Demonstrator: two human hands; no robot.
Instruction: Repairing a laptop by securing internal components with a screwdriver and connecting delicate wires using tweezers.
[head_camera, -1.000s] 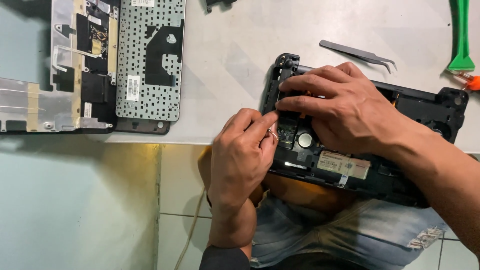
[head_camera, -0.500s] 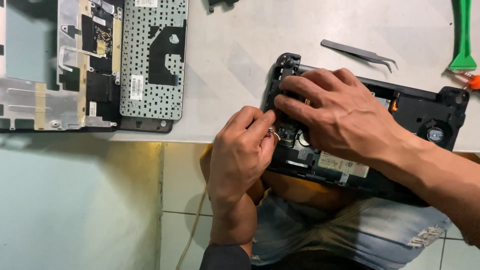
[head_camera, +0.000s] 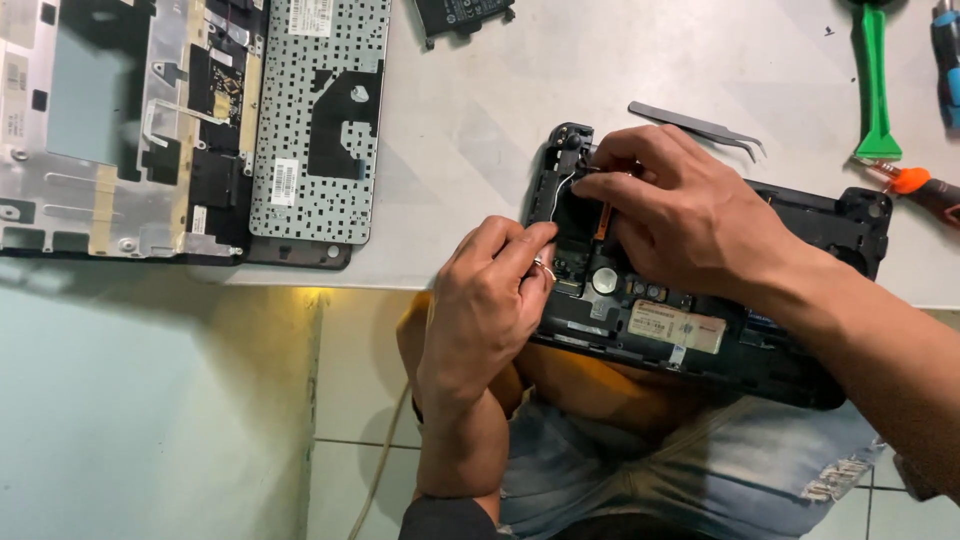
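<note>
The pale worktop (head_camera: 480, 120) fills the upper part of the view, its near edge running just above the person's knees. On its far left lies a silver laptop cover frame (head_camera: 110, 130), inner side up, and touching its right edge sits a detached keyboard (head_camera: 315, 120), face down, with a perforated metal back and black film patches.

The black laptop base (head_camera: 740, 300) lies at the near edge of the worktop, slightly tilted, its front overhanging the person's lap. It is opened up — a round silver coin cell (head_camera: 604, 281) and a pale label strip (head_camera: 676, 325) show inside it.

The right hand (head_camera: 690, 215) rests over the base's upper left part, fingers curled down, fingertips pressing near a thin cable at the corner; whether it pinches anything cannot be told. The left hand (head_camera: 485, 300) comes up from below at the base's left edge, fingers closed together, with a small silvery bit at the fingertips — what it is cannot be made out.

Just beyond the right hand lie grey tweezers (head_camera: 700, 126). At far right are a green plastic pry tool (head_camera: 877, 90), an orange-tipped tool (head_camera: 915, 183) and a blue-handled screwdriver (head_camera: 945, 50). A small dark part (head_camera: 462, 12) sits at the top edge.
</note>
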